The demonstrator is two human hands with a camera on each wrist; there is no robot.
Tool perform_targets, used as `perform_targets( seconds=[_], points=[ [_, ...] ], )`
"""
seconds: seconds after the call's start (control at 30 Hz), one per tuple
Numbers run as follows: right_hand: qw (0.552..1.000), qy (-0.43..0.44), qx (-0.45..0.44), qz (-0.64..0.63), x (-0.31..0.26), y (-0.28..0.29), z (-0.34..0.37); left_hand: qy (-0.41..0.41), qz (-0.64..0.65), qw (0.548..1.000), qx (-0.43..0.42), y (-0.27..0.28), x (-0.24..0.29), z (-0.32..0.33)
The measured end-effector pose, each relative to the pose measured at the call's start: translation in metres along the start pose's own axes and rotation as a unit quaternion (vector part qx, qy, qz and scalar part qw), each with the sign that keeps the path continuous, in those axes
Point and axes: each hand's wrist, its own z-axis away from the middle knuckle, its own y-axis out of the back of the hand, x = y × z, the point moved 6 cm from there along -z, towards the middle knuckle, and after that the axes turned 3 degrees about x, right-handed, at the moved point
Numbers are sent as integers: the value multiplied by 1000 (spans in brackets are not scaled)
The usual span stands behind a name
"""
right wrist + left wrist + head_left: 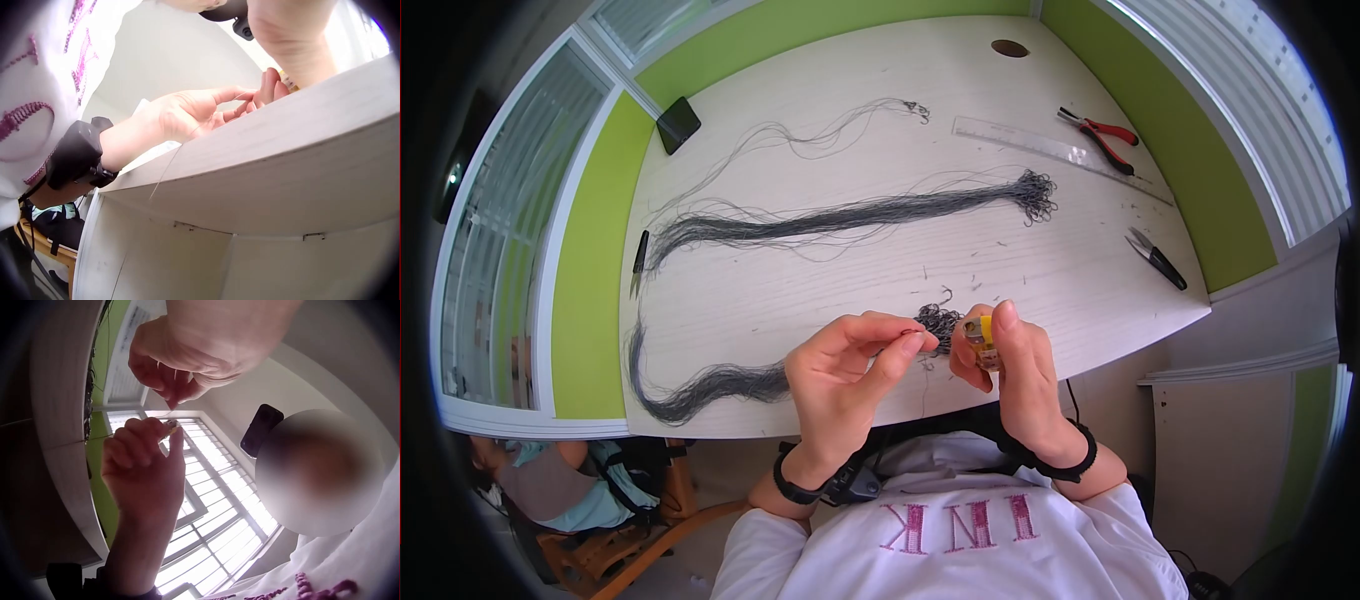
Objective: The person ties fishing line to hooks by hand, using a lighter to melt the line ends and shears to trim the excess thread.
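My left hand (845,375) pinches a small reddish piece (911,332) between thumb and fingertips; it is too small to make out fully. A thin line (164,175) hangs from this hand in the right wrist view. My right hand (1025,385) grips a yellow lighter (983,342), thumb raised by its top, close to the left fingertips. In the left wrist view the lighter (170,429) shows between the right fingers and thumb. Behind both hands lies a clump of dark fish hooks (937,318), with its bundle of dark line (720,388) running left, partly covered by the left hand.
Further back lie a long bundle of line (830,217) ending in hooks (1035,196) and a thinner one with hooks (918,110). On the right are a clear ruler (1040,147), red-handled pliers (1108,140) and thread snips (1157,260). More snips (639,264) lie left.
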Motion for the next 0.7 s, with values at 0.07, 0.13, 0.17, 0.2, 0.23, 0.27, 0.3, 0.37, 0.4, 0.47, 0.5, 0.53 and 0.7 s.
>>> perform_targets(
  seconds=[0.07,0.13,0.17,0.2,0.23,0.27,0.3,0.37,0.4,0.47,0.5,0.53,0.7],
  points=[
    [1000,3,5,-24,1,2,-1,1,4,1000,0,0,0,0],
    [1000,10,7,-25,3,3,-2,3,8,1000,1,0,-1,0],
    [1000,10,8,-25,3,3,-2,2,15,1000,-2,0,-1,0],
    [1000,17,5,-14,2,2,-2,1,21,1000,-5,0,-1,0],
    [1000,24,2,-2,2,2,-2,1,21,1000,-5,0,-2,0],
    [1000,24,2,-2,1,1,-2,4,23,1000,-8,1,-2,-1],
    [999,34,10,-3,-1,0,-2,6,25,1000,-11,1,-3,-1],
    [999,44,18,-5,-3,1,-2,7,24,1000,-14,1,-3,-1],
    [999,46,19,-10,-4,1,-2,9,23,1000,-16,0,-3,0],
    [999,48,20,-15,-5,2,-2,4,16,1000,-19,0,-2,-1],
    [999,46,18,-7,-4,2,-2,-1,10,1000,-23,0,-2,-1],
    [999,44,16,1,-4,2,-2,-1,10,1000,-23,1,-2,-1],
    [1000,-1,2,-29,4,1,-3,-24,-11,999,-27,-1,2,-2]
  ],
)
